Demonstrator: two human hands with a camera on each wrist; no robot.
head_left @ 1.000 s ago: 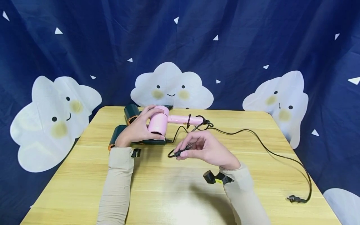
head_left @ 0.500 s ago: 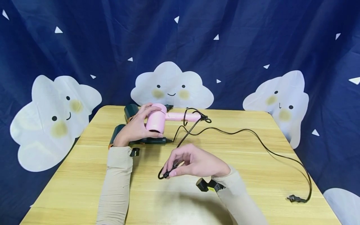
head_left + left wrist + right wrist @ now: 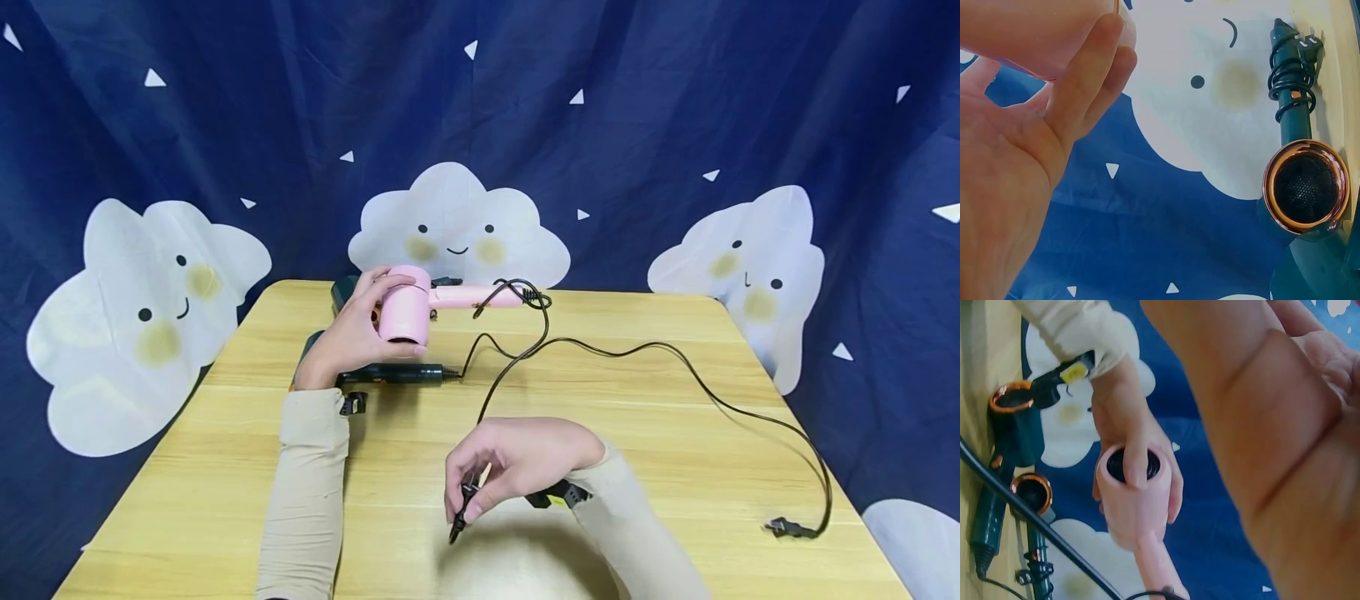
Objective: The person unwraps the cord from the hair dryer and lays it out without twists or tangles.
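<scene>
My left hand grips the barrel of a pink hair dryer, thumb under and fingers across the far side. The dryer is held above the table, its handle pointing right. A black cord loops loosely by the handle's end and runs down to my right hand. That hand pinches the black plug between thumb and fingers over the front of the table. In the right wrist view the pink dryer shows its dark open end, with the left thumb across it.
Behind the left hand lies a dark green hair dryer, its cord wound round the handle. A second green dryer lies nearer; its cord crosses the wooden table to a plug at right. A blue curtain hangs behind.
My right hand has drawn the plug toward the table's front, pulling cord off the pink dryer's handle so a longer stretch hangs free. My left hand has moved slightly up and left with the dryer.
</scene>
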